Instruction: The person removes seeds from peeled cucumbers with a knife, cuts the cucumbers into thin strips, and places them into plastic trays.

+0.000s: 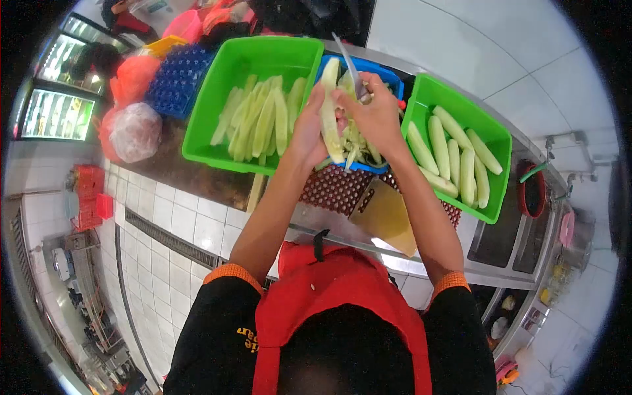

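The one view comes from the person's head, looking forward and steeply down over the red apron point(342, 289), which fills much of the bottom. It follows both forearms to the left hand point(308, 128) and right hand point(378, 115), above the middle of the frame. The work counter point(322, 222) lies close, within arm's reach, and both green tubs point(197, 141) fit whole on either side of the hands. The lens is very wide: a dark round border encloses the scene, white tiles point(461, 46) curve at upper right, and the lit display fridge point(58, 115) sits much farther off at upper left.
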Available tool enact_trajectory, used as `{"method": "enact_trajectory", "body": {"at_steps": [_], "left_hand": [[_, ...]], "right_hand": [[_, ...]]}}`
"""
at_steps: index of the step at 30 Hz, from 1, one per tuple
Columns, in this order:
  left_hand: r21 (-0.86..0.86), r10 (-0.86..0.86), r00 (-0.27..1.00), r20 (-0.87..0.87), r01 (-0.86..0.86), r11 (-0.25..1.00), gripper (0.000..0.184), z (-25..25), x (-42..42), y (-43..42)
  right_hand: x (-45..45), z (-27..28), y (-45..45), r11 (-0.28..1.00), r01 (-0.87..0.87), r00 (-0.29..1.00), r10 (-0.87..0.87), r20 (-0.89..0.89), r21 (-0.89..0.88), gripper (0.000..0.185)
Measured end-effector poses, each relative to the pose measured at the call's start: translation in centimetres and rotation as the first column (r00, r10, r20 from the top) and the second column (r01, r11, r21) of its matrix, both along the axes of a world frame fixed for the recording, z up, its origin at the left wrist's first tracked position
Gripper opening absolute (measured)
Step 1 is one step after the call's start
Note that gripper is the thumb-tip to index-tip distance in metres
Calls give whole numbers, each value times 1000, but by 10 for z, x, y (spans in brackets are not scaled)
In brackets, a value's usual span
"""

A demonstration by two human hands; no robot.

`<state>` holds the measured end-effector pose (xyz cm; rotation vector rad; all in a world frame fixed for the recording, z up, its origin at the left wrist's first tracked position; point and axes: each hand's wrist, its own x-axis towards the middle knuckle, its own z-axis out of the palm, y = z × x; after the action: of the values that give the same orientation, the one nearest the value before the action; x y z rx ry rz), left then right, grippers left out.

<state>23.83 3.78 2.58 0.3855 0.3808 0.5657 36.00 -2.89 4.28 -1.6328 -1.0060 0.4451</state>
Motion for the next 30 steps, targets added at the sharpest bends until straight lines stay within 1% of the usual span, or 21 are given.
{"method": "enact_trajectory", "body": {"at_steps": [1,2,4,6,8,10,11,12,14,15,16,17,18,19,20,21,22,24,26,27,30], "left_hand": [[63,20,990,-140,-11,998,34,-3,2,1],[57,21,988,-152,-12,998,34,-7,2,3],[62,49,964,-260,-34,997,33,-11,4,5],[94,70,953,-295,-44,995,32,-12,6,4],[131,83,943,-322,-42,990,32,-11,8,2],[167,68,974,-214,-33,985,33,-10,8,2],[151,116,967,-227,-83,985,33,-8,9,1],[154,117,967,-228,-82,985,33,-7,9,4],[217,147,974,-170,-109,970,34,-6,6,13],[219,150,974,-171,-110,969,34,-4,4,17],[154,95,993,-62,-85,984,34,0,5,22],[94,48,997,53,-53,994,36,6,5,26],[101,52,997,58,-58,993,36,12,6,27],[68,18,996,89,-24,997,38,18,8,29],[35,-17,993,118,13,999,40,23,8,29],[43,-15,992,122,10,999,40,26,9,30],[47,-82,974,210,73,996,41,29,12,31],[65,-216,900,378,207,976,43,34,19,31],[103,-253,878,406,231,967,42,36,22,31],[71,-248,867,432,242,968,42,34,25,32],[56,-301,839,454,310,949,39,24,29,41]], "right_hand": [[7,-3,7,994,107,974,-99,202,-30,44],[11,-8,12,975,217,900,-184,394,-41,39],[15,-13,21,972,232,913,-209,352,-25,43],[10,-15,27,980,196,960,-198,196,29,48],[9,-18,27,985,175,961,-172,217,4,51],[14,-31,33,967,252,956,-255,145,37,53],[19,-32,30,950,311,936,-300,183,-36,51],[23,-35,26,950,312,937,-301,180,-34,51],[24,-18,14,966,252,967,-253,-18,-63,48],[23,-6,3,984,173,975,-179,-130,-50,39],[25,-1,-5,984,171,976,-175,-128,-45,39],[29,2,-12,999,51,996,-51,-72,4,34],[32,5,-19,996,-72,997,72,-10,45,30],[31,8,-25,995,-98,994,96,59,37,25],[28,12,-29,994,-104,993,101,64,44,25],[26,17,-33,983,-167,979,157,133,72,25],[25,25,-35,969,-229,957,206,207,96,25],[21,39,-37,980,-189,953,170,253,54,25],[21,46,-36,974,-214,916,175,361,70,19],[20,41,-33,975,-189,912,131,389,114,21],[16,35,-28,968,-185,919,111,378,167,23]]}}
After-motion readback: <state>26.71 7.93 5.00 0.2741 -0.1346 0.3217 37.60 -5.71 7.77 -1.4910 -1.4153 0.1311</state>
